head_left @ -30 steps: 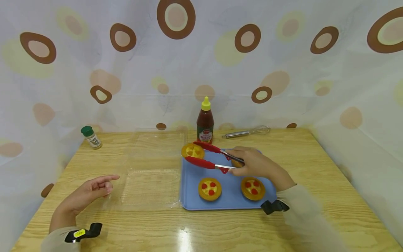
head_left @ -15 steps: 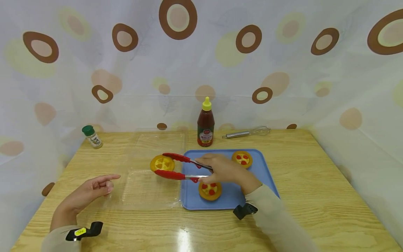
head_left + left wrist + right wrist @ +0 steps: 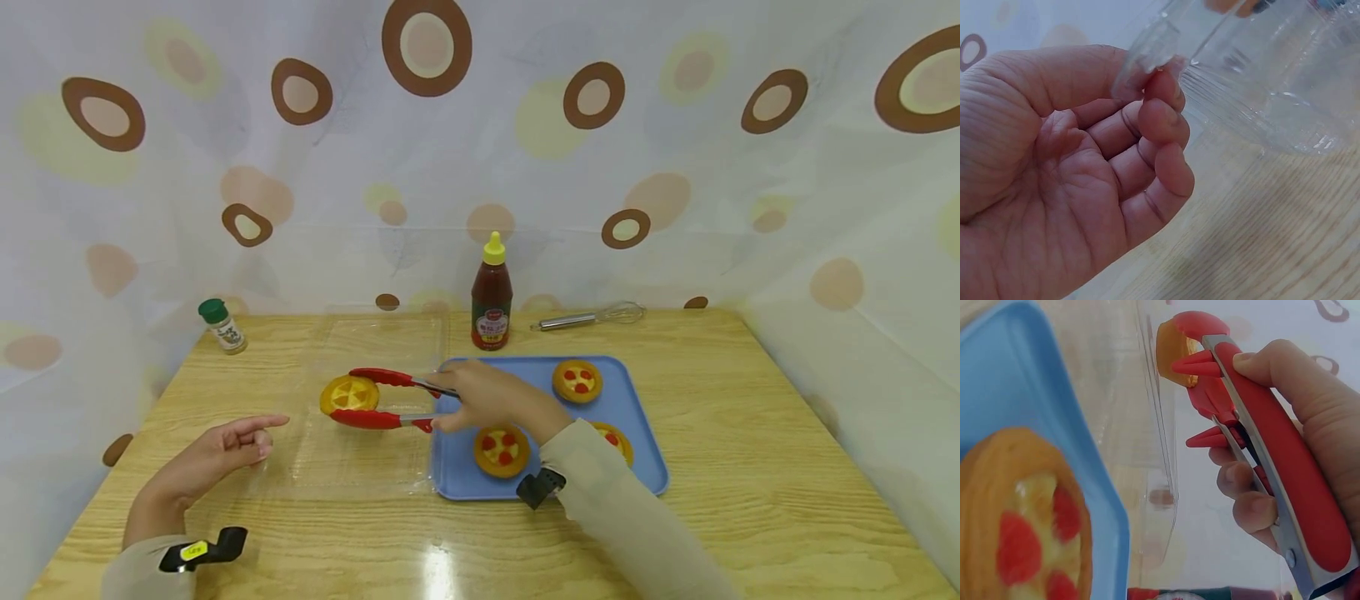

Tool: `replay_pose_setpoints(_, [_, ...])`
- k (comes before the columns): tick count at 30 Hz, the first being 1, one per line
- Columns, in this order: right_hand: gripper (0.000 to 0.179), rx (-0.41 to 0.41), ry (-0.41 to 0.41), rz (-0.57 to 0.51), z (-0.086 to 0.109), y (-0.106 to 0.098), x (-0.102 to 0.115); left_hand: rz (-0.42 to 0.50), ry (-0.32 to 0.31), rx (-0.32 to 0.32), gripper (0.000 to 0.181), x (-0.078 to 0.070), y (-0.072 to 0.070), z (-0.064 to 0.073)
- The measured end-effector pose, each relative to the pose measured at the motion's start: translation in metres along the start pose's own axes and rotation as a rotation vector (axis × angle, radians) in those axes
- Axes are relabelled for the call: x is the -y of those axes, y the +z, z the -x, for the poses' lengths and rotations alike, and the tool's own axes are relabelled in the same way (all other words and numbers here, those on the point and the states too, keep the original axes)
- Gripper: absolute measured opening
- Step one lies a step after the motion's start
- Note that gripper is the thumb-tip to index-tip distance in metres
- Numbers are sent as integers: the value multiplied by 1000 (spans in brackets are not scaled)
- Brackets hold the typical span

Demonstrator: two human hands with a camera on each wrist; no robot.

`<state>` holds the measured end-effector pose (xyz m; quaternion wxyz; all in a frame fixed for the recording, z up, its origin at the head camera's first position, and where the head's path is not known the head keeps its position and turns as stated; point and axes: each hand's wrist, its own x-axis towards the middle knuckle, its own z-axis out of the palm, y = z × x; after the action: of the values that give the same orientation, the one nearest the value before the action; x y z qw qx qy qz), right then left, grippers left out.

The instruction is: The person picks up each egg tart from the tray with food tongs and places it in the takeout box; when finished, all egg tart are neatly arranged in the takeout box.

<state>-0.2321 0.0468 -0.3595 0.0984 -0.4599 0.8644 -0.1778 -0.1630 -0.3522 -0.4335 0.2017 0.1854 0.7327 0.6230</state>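
Wooden worktop, your right hand grips tongs, tart clamped over clear box, left hand pinches its left edge

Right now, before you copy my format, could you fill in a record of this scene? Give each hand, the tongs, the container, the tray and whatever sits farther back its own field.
Right hand: holds red-and-metal tongs
Tongs: grip a yellow-topped tart, over the container in the head view; contact with it unclear
Left hand: pinches the container's edge
Clear container: left of the tray
Blue tray: three red-topped tarts, one partly hidden
Farther back: green-capped shaker, yellow-capped bottle, whisk
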Motion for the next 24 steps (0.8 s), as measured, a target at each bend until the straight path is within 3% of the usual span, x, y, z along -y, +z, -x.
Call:
replay_pose_setpoints(4, [60,30,-17,37,-14,1,6,4,1,-7,42,-1,0,-1])
replay_pose_setpoints(10, [57,66,23,56,-30,9,12,39,30,23,38,-2,2,-2])
replay_pose_setpoints(24, [59,110,111,140,-42,24,19,9,13,7,39,0,1,-1])
